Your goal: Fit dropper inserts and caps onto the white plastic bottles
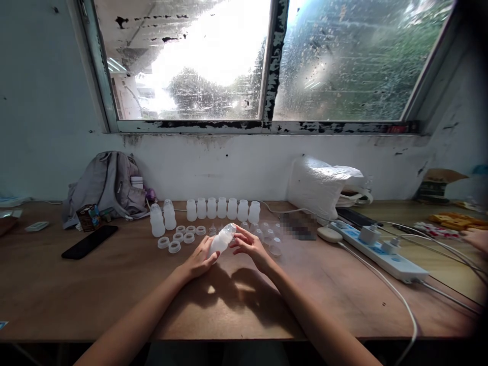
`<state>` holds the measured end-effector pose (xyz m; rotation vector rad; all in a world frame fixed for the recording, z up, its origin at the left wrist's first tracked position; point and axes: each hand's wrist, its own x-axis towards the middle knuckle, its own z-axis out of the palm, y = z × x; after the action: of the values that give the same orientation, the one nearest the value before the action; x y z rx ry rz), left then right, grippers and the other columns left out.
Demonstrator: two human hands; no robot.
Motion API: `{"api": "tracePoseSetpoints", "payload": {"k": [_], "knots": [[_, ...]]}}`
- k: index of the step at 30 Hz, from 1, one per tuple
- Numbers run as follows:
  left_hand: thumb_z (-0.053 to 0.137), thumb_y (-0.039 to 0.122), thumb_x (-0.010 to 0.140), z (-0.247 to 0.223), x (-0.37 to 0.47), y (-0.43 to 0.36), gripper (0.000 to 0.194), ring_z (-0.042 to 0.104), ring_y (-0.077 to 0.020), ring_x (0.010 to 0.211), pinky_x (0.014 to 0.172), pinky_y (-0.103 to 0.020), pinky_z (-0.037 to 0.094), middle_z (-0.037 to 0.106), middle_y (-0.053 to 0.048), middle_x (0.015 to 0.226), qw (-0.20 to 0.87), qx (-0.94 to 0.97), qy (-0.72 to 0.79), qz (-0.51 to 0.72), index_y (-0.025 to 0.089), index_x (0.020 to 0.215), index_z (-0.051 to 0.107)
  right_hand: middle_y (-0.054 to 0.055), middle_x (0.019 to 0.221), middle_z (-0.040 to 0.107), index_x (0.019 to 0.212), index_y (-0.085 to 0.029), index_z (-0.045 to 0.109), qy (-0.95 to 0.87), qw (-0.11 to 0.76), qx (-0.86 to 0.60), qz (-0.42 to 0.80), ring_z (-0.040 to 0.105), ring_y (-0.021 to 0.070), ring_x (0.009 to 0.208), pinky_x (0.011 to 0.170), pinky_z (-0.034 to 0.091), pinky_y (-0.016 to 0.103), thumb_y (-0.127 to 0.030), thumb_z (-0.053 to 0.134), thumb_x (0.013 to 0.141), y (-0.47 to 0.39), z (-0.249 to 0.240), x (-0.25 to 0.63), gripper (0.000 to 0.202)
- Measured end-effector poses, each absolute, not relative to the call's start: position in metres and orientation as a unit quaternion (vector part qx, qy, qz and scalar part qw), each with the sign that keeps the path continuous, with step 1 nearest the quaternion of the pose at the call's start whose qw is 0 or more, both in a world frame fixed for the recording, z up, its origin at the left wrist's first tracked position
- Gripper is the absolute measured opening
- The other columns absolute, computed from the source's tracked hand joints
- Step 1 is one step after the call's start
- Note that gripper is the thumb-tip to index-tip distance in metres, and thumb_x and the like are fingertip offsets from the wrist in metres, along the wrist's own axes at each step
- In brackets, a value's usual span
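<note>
My left hand (204,258) is wrapped around a baby bottle (218,244), whitish and translucent, tilted with its clear cap (229,230) up and to the right. Beside the cap is my right hand (251,247), its fingers loosely bent and apart, the index fingertip at the cap's edge. Its thumb is hidden. Two capped bottles (156,220) stand to the left. Behind my hands is a row of several uncapped bottles (222,207). Several white collar rings (174,247) lie left of my hands, small clear nipples (212,230) just behind, and several clear caps (274,247) at the right.
A black phone (90,242) and a grey backpack (109,183) are at the left. On the right are a white power strip (381,253) with cables, a round pale object (329,234) and a white bag (320,185). Another person's hand (476,239) shows at the far right edge.
</note>
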<state>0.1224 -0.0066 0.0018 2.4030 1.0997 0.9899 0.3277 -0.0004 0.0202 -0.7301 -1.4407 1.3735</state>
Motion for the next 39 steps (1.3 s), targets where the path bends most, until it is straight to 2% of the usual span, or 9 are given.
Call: {"api": "tracePoseSetpoints", "payload": {"k": [3, 8, 14, 20, 22, 25, 29, 33, 39], "knots": [[0.044, 0.037, 0.078, 0.0, 0.126, -0.006, 0.042, 0.047, -0.02, 0.093, 0.084, -0.035, 0.038, 0.047, -0.008, 0.101, 0.207, 0.828, 0.381, 0.357, 0.017, 0.114, 0.04, 0.009, 0.113, 0.053, 0.121, -0.026, 0.042, -0.593, 0.491, -0.288, 0.569, 0.057, 0.0199, 0.087, 0.071, 0.048, 0.036, -0.034, 0.061, 0.067, -0.003, 0.023, 0.325, 0.058], [0.059, 0.042, 0.067, -0.003, 0.127, -0.002, 0.047, 0.05, -0.0187, 0.084, 0.073, -0.031, 0.042, 0.051, -0.006, 0.094, 0.26, 0.798, 0.383, 0.386, 0.017, 0.104, 0.043, 0.009, 0.113, 0.054, 0.119, -0.025, 0.043, -0.587, 0.488, -0.288, 0.578, 0.052, 0.0226, 0.099, 0.076, 0.046, 0.037, -0.033, 0.062, 0.066, -0.01, 0.03, 0.321, 0.057], [0.068, 0.044, 0.055, -0.01, 0.125, 0.007, 0.054, 0.049, -0.0216, 0.086, 0.074, -0.032, 0.042, 0.049, -0.008, 0.095, 0.223, 0.793, 0.409, 0.392, 0.016, 0.098, 0.051, 0.01, 0.11, 0.055, 0.108, -0.021, 0.052, -0.587, 0.473, -0.313, 0.577, 0.059, 0.0197, 0.084, 0.071, 0.048, 0.036, -0.035, 0.061, 0.066, -0.008, 0.028, 0.325, 0.045], [0.069, 0.048, 0.053, -0.012, 0.127, 0.003, 0.069, 0.047, -0.0233, 0.093, 0.078, -0.036, 0.042, 0.046, -0.009, 0.102, 0.185, 0.78, 0.422, 0.424, 0.017, 0.109, 0.043, 0.009, 0.099, 0.059, 0.098, -0.018, 0.056, -0.585, 0.463, -0.349, 0.568, 0.059, 0.0166, 0.073, 0.061, 0.049, 0.031, -0.038, 0.061, 0.064, 0.0, 0.017, 0.326, 0.04], [0.062, 0.047, 0.061, -0.002, 0.127, 0.001, 0.065, 0.047, -0.0213, 0.095, 0.079, -0.036, 0.042, 0.043, -0.01, 0.108, 0.155, 0.757, 0.428, 0.47, 0.018, 0.113, 0.037, 0.009, 0.098, 0.059, 0.098, -0.018, 0.056, -0.586, 0.462, -0.357, 0.561, 0.059, 0.0159, 0.072, 0.058, 0.049, 0.03, -0.039, 0.06, 0.064, 0.002, 0.014, 0.325, 0.04], [0.047, 0.043, 0.076, 0.027, 0.123, -0.001, 0.042, 0.049, -0.0161, 0.089, 0.077, -0.032, 0.043, 0.045, -0.008, 0.108, 0.116, 0.719, 0.433, 0.531, 0.019, 0.11, 0.038, 0.008, 0.093, 0.058, 0.096, -0.017, 0.056, -0.583, 0.47, -0.369, 0.55, 0.058, 0.0143, 0.067, 0.055, 0.049, 0.028, -0.038, 0.06, 0.064, 0.003, 0.012, 0.325, 0.038], [0.055, 0.044, 0.07, 0.068, 0.117, 0.001, 0.039, 0.052, -0.0162, 0.086, 0.076, -0.029, 0.042, 0.056, -0.004, 0.093, 0.085, 0.789, 0.421, 0.438, 0.02, 0.101, 0.049, 0.006, 0.087, 0.058, 0.092, -0.017, 0.057, -0.584, 0.472, -0.386, 0.537, 0.057, 0.013, 0.063, 0.051, 0.048, 0.027, -0.036, 0.06, 0.063, 0.003, 0.012, 0.323, 0.035], [0.054, 0.046, 0.069, 0.094, 0.114, 0.011, 0.032, 0.054, -0.0157, 0.077, 0.067, -0.026, 0.043, 0.06, -0.002, 0.081, 0.067, 0.843, 0.425, 0.324, 0.018, 0.085, 0.057, 0.005, 0.085, 0.057, 0.091, -0.016, 0.056, -0.589, 0.469, -0.391, 0.53, 0.056, 0.0121, 0.06, 0.049, 0.047, 0.026, -0.034, 0.059, 0.064, 0.004, 0.011, 0.323, 0.033], [0.052, 0.049, 0.068, 0.14, 0.088, 0.054, 0.037, 0.057, -0.0155, 0.072, 0.064, -0.023, 0.042, 0.064, -0.003, 0.08, 0.009, 0.8, 0.521, 0.297, 0.017, 0.084, 0.06, 0.003, 0.081, 0.055, 0.087, -0.016, 0.056, -0.575, 0.478, -0.404, 0.527, 0.054, 0.0105, 0.057, 0.045, 0.046, 0.023, -0.032, 0.06, 0.063, 0.007, 0.008, 0.324, 0.029]]}}
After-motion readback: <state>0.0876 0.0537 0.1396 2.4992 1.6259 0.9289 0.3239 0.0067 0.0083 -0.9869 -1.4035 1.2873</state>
